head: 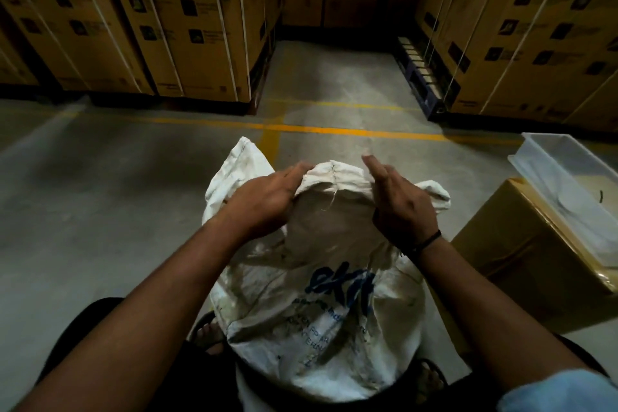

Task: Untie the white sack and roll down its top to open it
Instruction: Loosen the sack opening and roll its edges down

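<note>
White sack (321, 294) stands near, close before us. Our left hand (264, 197) lays fingers (294, 176) on top hem (334, 172) (thumb hidden, pinch unclear); right hand (404, 207), fingers straight, braces hem's right side, likely to spread mouth.

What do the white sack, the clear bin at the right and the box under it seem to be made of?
White sack: probably woven plastic fabric, matte and soiled; it creases stiffly and shows a stitched hem with a loose thread.
Clear bin: likely translucent plastic, smooth; the surface beneath shows through.
Box: brown cardboard, with a slight sheen.
</note>
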Demonstrator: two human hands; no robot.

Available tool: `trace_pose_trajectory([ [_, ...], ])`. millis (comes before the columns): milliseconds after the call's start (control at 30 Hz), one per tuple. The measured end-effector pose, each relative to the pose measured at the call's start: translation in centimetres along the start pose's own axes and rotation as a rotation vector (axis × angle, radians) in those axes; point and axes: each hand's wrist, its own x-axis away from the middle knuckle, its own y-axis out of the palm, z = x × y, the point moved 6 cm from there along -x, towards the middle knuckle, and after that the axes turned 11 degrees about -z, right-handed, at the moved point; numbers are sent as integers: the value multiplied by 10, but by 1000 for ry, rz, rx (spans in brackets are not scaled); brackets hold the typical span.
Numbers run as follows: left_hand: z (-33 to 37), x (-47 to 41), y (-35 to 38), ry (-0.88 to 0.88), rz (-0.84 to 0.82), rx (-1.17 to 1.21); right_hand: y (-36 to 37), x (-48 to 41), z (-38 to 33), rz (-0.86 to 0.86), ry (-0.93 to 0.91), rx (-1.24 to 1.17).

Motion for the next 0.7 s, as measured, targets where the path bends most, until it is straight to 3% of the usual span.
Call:
trace_pose_trajectory([
  [167,-12,0,14,-109,-114,75,26,3,4,-316,-32,53],
  [367,1,-6,-5,65,146,-18,51,10,32,-466,307,-351],
  [433,13,-4,-8,117,178,11,49,11,39,-500,357,-253],
  [567,11,-5,7,-66,89,16,32,2,15,-276,57,81],
  [633,5,-7,19,-73,-2,-52,33,3,5,-171,-77,82],
  [700,7,-8,21,-24,-39,-143,39,6,-2,-160,-100,40],
])
